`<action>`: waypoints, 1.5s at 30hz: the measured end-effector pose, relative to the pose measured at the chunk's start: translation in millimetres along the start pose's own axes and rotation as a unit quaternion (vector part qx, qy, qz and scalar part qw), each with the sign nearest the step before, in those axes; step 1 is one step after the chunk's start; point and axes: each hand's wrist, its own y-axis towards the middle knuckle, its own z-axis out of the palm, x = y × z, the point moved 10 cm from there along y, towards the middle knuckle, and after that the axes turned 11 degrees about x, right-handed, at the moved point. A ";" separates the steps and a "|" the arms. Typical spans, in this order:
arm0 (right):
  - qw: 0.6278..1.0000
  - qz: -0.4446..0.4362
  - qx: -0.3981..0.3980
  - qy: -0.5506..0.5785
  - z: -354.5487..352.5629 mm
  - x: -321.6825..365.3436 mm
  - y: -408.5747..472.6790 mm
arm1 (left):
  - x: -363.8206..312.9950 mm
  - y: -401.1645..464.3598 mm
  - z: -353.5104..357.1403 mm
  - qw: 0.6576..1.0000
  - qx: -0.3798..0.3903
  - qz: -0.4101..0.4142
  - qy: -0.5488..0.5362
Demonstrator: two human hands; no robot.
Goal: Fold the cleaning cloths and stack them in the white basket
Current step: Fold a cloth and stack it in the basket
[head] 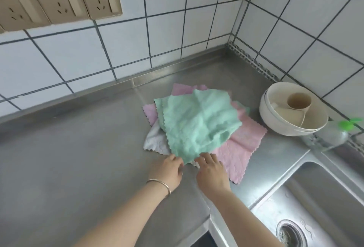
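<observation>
Both bare forearms enter from 6 o'clock and converge toward frame centre. Left hand [167, 169]: palm down, knuckles up, fingers curled toward 1 o'clock, fingertips [178, 163] pinching at the near corner of the green cloth [197, 122]. Thin metal bangle [160, 184] on left wrist. Right hand [211, 170]: palm down, fingers pointing to 11 o'clock, curled at that same corner, thumb side hidden. Hands just beside each other, not touching. Wrists roughly straight.

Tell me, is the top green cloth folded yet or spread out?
Spread out: the green cloth lies open and rumpled atop the pile, with no fold.
</observation>
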 end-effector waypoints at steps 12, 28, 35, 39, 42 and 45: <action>0.999 -0.031 -0.007 0.013 10.6 -11.2 22.8 | 2.3 20.8 -8.9 0.989 -0.140 0.011 0.052; 0.981 -0.100 -0.082 0.145 -165.5 24.0 73.2 | 109.1 -119.3 -222.5 0.887 -0.403 -0.018 -0.225; 0.954 -0.146 0.162 0.204 -175.6 143.9 95.4 | 204.7 -198.6 -278.7 0.891 -0.400 -0.081 -0.200; 0.948 -0.183 0.174 0.193 -183.8 207.7 101.0 | 249.1 -244.2 -300.6 0.877 -0.434 -0.144 -0.149; 0.948 -0.200 0.108 0.222 -202.9 240.0 96.0 | 259.0 -286.5 -313.7 0.851 -0.486 -0.156 -0.122; 0.950 -0.227 0.037 0.211 -215.0 259.1 79.9 | 258.8 -329.6 -308.6 0.822 -0.541 -0.149 -0.099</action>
